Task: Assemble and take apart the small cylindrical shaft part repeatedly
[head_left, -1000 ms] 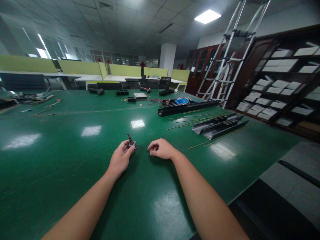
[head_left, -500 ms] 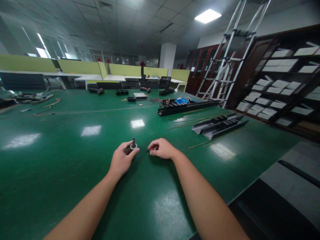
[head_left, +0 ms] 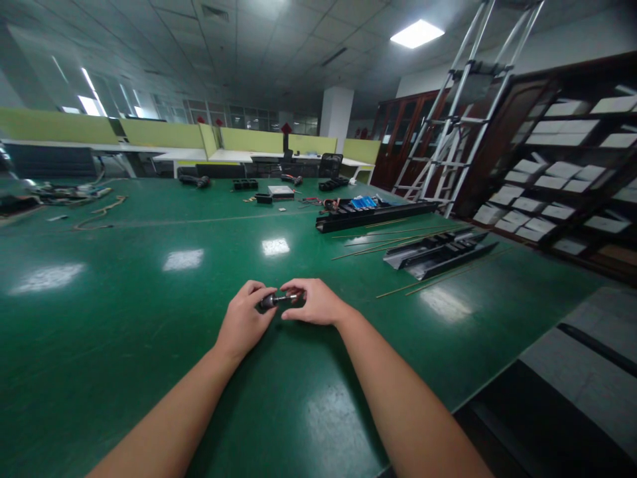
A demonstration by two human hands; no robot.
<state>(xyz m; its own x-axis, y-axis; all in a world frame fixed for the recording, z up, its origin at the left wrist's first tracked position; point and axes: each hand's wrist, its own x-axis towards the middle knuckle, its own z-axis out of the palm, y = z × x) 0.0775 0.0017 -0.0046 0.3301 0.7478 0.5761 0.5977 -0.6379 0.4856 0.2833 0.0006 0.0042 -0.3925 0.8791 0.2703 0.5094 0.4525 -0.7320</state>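
Observation:
A small metal shaft with a dark, rounded body lies sideways above the table, its thin bright end pointing right. My left hand is closed around the dark body, thumb in front and fingers behind. At the other end, my right hand curves about the bright tip. Its thumb and fingers stay apart with a gap between them; whether a fingertip touches the shaft I cannot tell. Part of the dark body is hidden by the left fingers.
Both hands are over a glossy green table. To the right lie black metal channels and thin brass-coloured rods. Farther back are a long black channel with blue parts, a silver box and, at left, tangled cables.
The metal shaft has tipped from upright to sideways, its end now toward the right. My right hand has moved left to that end, and its fingers have spread from a loose curl.

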